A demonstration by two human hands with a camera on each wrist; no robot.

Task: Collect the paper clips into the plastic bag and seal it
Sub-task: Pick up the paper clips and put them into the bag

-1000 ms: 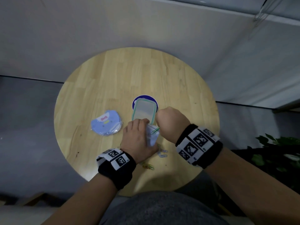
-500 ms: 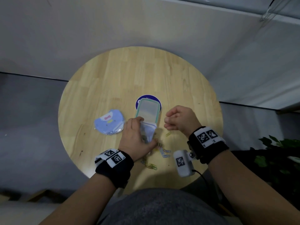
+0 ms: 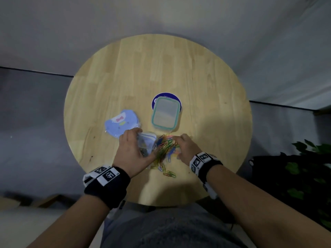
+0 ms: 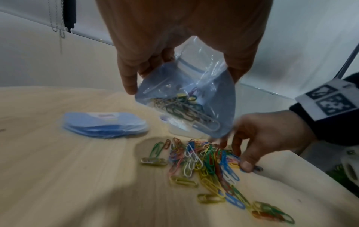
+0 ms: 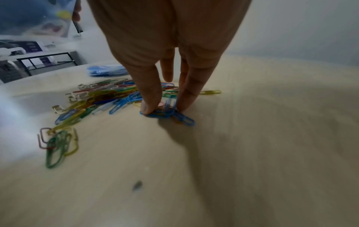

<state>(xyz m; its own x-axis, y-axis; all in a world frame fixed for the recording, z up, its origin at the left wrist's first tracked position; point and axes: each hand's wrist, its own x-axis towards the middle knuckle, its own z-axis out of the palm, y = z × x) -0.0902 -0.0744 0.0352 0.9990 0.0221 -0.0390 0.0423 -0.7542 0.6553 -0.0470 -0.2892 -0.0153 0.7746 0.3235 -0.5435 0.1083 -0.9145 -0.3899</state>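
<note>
My left hand (image 3: pixel 136 142) grips a small clear plastic zip bag (image 3: pixel 146 143) by its mouth and holds it above the round wooden table (image 3: pixel 161 68). Several paper clips lie inside the bag (image 4: pixel 186 106). A heap of coloured paper clips (image 3: pixel 165 149) lies on the table just right of the bag. My right hand (image 3: pixel 180 144) reaches down into the heap (image 5: pixel 108 98). In the right wrist view its thumb and a finger (image 5: pixel 163 109) pinch a few blue clips against the wood. Loose clips (image 4: pixel 272 210) trail toward the near edge.
A lidded box with a green rim (image 3: pixel 165 114) sits on a dark blue round sticker (image 3: pixel 177 100) just beyond the heap. A pack of light blue cards (image 3: pixel 121 125) lies to the left. A leafy plant (image 3: pixel 308 169) stands off the table's right side.
My right hand left the bag's mouth, drew back to the right and came down onto the clip heap. My left hand still holds the bag, with more of the heap showing.
</note>
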